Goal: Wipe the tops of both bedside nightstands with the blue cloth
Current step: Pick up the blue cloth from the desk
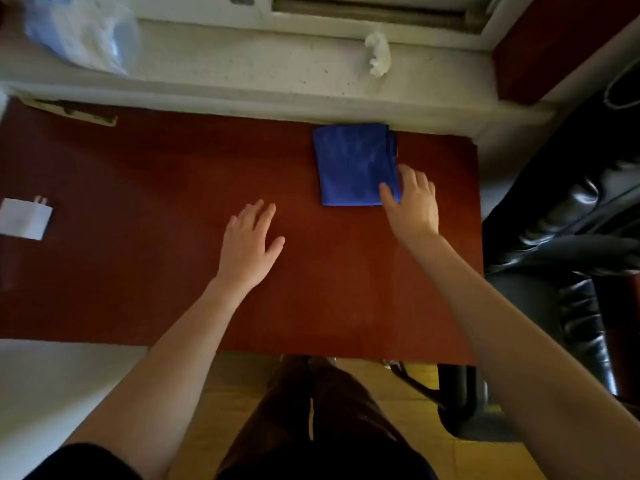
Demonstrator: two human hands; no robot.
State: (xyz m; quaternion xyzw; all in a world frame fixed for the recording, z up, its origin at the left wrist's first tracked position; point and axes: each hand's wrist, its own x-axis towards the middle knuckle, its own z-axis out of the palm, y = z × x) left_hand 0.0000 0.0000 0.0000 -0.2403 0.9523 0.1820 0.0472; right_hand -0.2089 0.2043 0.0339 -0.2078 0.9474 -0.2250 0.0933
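Head view shows the folded blue cloth (356,164) lying far right on the red-brown nightstand top (156,271), the right hand (414,202) spread open touching its near right corner, and the left hand (247,244) open, fingers splayed, holding nothing, with no readable writing.
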